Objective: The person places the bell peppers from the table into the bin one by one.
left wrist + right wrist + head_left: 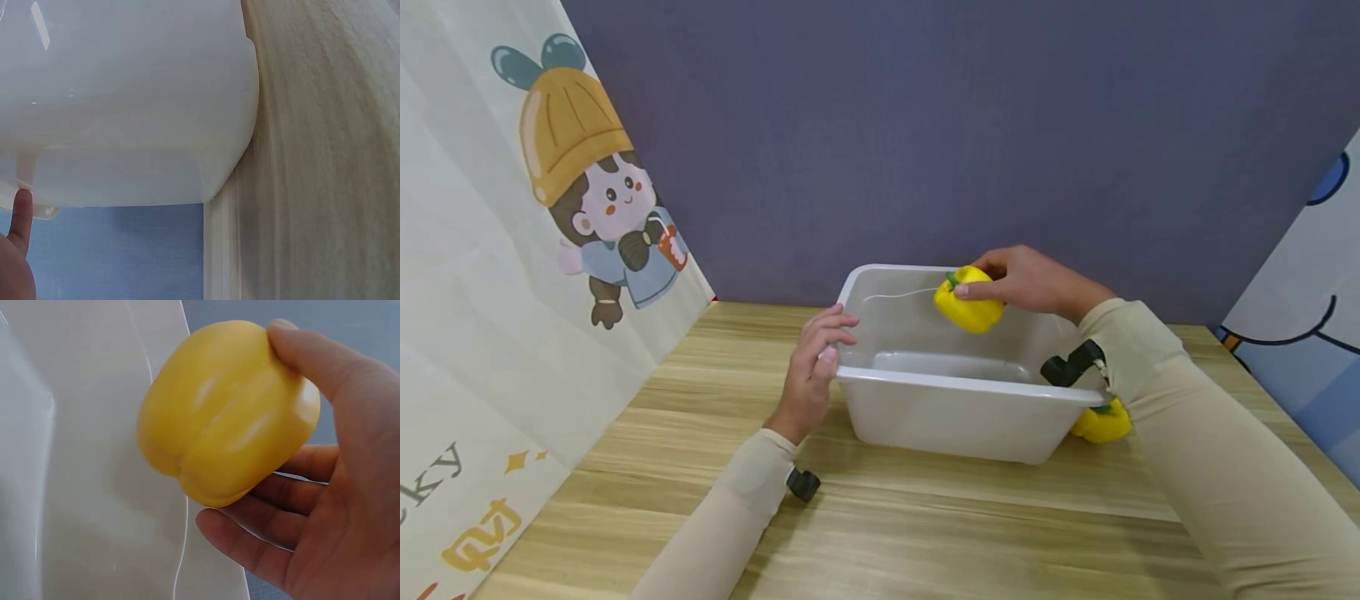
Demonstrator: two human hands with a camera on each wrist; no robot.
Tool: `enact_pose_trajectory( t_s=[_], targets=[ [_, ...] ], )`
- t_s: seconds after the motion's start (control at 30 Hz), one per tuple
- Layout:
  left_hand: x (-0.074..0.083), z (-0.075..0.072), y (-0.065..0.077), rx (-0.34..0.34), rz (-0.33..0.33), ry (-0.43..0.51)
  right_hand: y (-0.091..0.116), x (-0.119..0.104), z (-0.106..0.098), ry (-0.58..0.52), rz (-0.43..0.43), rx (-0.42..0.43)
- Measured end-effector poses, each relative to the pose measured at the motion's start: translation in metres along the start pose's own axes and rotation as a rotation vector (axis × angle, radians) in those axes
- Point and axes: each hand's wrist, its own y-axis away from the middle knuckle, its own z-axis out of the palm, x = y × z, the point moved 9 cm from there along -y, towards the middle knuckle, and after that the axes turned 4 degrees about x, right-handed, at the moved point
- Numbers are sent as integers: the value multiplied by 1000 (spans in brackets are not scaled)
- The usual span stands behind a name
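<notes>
My right hand [1033, 279] holds a yellow bell pepper [968, 307] with a green stem over the inside of a pale grey plastic basin [947, 421]. In the right wrist view, the thumb lies along one side of the pepper [228, 415] and the fingers sit beneath it. At the basin's left end, my left hand [811, 367] rests on the rim, its fingers reaching over the edge. One finger [22, 215] shows against the outer wall in the left wrist view. A second yellow bell pepper [1103, 423] lies on the table by the basin's right end, partly hidden by the basin and sleeve.
The basin stands on a wood-grain table [880, 533]. Behind it rises a dark blue-grey panel [910, 133]. A white printed sheet [482, 275] borders the left side, and another printed sheet [1300, 300] borders the right.
</notes>
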Motion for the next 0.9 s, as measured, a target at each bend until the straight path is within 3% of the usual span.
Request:
enact_pose_trajectory(
  t_s=[0.6, 0.9],
  targets=[
    [8, -8, 4, -7, 10, 17, 10, -10, 13, 66, -20, -19],
    [3, -2, 0, 6, 7, -1, -1, -6, 10, 83, -51, -44]
  ],
)
